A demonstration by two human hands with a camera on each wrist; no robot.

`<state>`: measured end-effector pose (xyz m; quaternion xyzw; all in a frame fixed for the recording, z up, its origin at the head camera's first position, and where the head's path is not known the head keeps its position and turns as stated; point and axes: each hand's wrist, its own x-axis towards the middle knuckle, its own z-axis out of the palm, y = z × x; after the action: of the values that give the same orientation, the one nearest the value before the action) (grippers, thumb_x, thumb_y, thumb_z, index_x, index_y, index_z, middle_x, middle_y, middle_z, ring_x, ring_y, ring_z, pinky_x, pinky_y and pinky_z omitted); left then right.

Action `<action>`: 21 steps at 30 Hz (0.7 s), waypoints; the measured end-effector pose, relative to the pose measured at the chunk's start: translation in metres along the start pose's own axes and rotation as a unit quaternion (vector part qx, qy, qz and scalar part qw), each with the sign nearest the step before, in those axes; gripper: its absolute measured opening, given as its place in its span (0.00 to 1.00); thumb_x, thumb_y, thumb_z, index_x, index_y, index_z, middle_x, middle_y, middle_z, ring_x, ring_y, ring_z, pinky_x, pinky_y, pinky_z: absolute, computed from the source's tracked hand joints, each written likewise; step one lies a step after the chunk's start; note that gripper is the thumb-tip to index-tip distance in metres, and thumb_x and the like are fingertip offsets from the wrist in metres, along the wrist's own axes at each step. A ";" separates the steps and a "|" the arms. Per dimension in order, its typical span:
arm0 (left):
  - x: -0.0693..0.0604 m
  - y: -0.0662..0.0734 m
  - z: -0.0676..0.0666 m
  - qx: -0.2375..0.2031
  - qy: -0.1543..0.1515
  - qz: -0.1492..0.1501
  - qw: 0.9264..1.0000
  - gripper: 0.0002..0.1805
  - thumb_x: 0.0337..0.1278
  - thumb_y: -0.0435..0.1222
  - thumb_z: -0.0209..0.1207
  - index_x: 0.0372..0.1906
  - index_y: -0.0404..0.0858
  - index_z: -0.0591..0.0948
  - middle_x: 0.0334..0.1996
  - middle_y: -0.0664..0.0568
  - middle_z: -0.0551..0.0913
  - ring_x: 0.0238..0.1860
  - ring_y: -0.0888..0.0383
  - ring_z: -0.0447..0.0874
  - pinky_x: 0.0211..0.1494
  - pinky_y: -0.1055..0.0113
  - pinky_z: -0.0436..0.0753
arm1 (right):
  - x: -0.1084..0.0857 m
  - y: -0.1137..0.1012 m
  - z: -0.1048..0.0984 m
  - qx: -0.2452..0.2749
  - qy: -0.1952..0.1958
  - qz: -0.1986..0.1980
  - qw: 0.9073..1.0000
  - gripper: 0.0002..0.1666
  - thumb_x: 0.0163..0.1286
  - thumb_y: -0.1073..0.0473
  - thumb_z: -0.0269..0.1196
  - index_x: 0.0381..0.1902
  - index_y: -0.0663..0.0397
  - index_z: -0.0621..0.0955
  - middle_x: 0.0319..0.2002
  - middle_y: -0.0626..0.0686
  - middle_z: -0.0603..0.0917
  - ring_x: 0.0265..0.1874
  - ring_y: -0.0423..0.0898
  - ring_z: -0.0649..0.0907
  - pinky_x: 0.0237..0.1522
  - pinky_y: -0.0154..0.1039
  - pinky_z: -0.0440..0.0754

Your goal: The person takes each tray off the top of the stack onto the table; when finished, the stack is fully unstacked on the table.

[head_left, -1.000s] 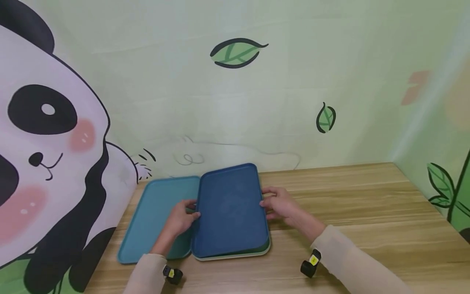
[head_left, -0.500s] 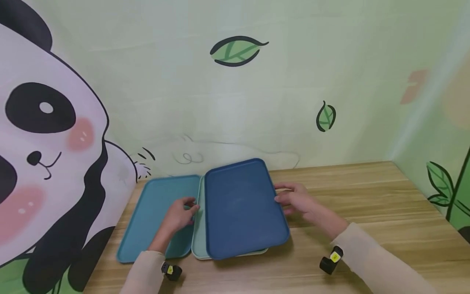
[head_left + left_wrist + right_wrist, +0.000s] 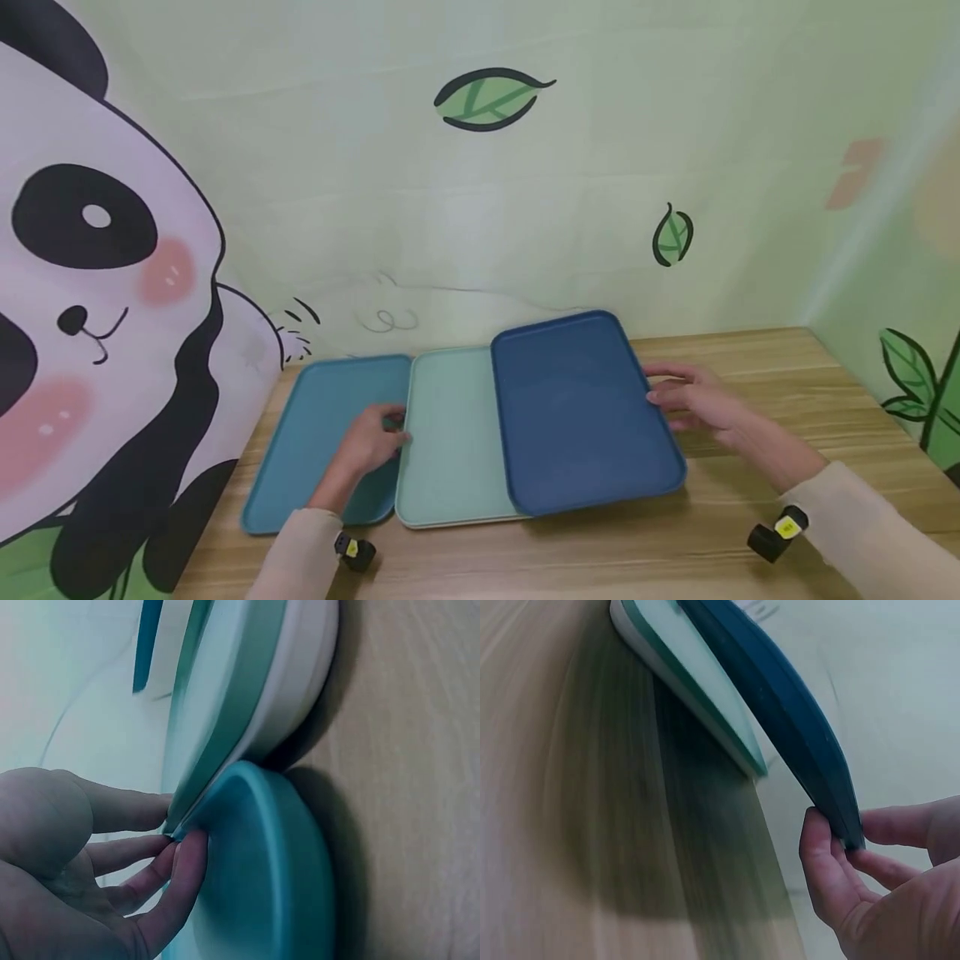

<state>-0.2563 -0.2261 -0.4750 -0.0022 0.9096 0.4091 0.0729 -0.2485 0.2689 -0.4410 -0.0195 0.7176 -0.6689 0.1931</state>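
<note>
The right hand is pinching the long right edge of a dark blue rounded-rectangular plastic tray, which is hanging tilted, partly over a pale green rectangular plastic tray. Its long axis is running near to far, slanting left. The left hand is pinching the lower tray's left rim.

The left hand pinches, fingers bent; the right hand, well apart, pinches too. Left arm and right arm slant inward.
</note>
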 end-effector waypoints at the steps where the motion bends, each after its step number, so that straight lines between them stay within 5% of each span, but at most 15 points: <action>1: 0.000 0.000 -0.001 0.001 -0.002 0.001 1.000 0.28 0.70 0.27 0.63 0.72 0.25 0.74 0.60 0.33 0.79 0.51 0.43 0.86 0.42 0.57 0.90 | -0.002 0.002 -0.006 0.004 -0.001 0.000 1.000 0.39 0.77 0.65 0.63 0.80 0.65 0.63 0.48 0.48 0.89 0.45 0.45 0.89 0.48 0.45 0.90; 8: 0.000 -0.002 -0.001 -0.007 -0.008 0.002 1.000 0.28 0.71 0.27 0.63 0.72 0.25 0.73 0.61 0.34 0.78 0.50 0.45 0.85 0.42 0.56 0.90 | -0.015 0.018 -0.040 0.009 0.003 0.008 1.000 0.37 0.79 0.63 0.63 0.80 0.61 0.64 0.50 0.45 0.88 0.47 0.44 0.89 0.49 0.46 0.89; 15: 0.002 -0.003 0.002 -0.019 -0.009 -0.004 1.000 0.28 0.73 0.28 0.62 0.73 0.26 0.73 0.63 0.33 0.75 0.53 0.43 0.84 0.44 0.55 0.90 | -0.026 0.027 -0.065 0.016 0.019 0.018 1.000 0.30 0.79 0.62 0.64 0.75 0.46 0.72 0.48 0.43 0.88 0.47 0.43 0.89 0.49 0.45 0.89; 21: 0.001 -0.003 0.002 -0.018 -0.003 -0.005 1.000 0.27 0.73 0.28 0.62 0.73 0.26 0.73 0.64 0.33 0.72 0.54 0.42 0.83 0.43 0.56 0.89 | -0.025 0.036 -0.075 -0.008 0.021 0.016 1.000 0.29 0.79 0.62 0.64 0.75 0.48 0.73 0.48 0.41 0.89 0.47 0.41 0.89 0.46 0.43 0.89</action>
<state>-0.2566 -0.2270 -0.4787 -0.0071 0.9017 0.4251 0.0779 -0.2403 0.3512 -0.4675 0.0047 0.7267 -0.6605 0.1885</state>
